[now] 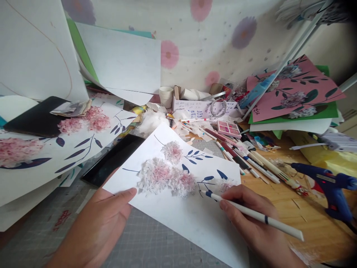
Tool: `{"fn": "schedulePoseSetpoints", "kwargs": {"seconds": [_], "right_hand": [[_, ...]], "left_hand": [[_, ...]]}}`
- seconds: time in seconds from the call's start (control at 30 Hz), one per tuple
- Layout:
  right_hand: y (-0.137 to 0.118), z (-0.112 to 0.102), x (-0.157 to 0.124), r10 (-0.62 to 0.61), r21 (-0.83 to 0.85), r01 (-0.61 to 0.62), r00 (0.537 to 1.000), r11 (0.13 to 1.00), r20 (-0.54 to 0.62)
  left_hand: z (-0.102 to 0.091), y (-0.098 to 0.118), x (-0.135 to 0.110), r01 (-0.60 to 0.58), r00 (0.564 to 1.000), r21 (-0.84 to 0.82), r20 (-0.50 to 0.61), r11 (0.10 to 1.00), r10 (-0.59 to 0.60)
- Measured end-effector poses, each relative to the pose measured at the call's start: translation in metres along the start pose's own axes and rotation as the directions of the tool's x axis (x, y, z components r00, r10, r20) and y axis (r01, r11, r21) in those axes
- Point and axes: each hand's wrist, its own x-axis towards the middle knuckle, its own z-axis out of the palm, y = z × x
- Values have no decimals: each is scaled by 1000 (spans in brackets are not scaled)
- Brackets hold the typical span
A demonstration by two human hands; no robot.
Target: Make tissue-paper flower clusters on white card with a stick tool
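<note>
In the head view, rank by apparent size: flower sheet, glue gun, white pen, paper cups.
1. flower sheet
2. glue gun and white pen: unsure, pen longer, thinner, nearer
3. paper cups, farther back

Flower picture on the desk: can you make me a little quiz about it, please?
1. True or false: the right hand holds a white pen with its tip on the white sheet.
2. Which tool lies on the wooden table at the far right? A scissors, B blue glue gun, C stapler.
3. What colour are the leaves drawn beside the paper flowers?
Key: 1 true; 2 B; 3 dark blue.
</note>
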Motion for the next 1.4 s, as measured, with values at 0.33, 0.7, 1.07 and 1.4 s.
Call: {"fn": "schedulePoseSetpoints", "kwargs": {"seconds": [0.33, 0.7, 1.07, 1.4], "right_hand": [[2, -9, -5, 19, -5, -19, 1000, 1000, 19], [-2, -2, 2, -27, -38, 26, 999, 999, -22], [-1, -8, -1, -29, -37, 31, 999, 999, 40], [1, -11, -5, -26, -46, 27, 999, 999, 40]], "left_hand": [[-3, 0, 1, 33, 999, 7, 7, 999, -33], [-8, -3, 2, 42, 999, 7, 22, 999, -42], [-5, -2, 2, 19, 999, -4, 49, 1000, -19], [-1, 0, 2, 13, 1000, -7, 28, 1000, -13]]}}
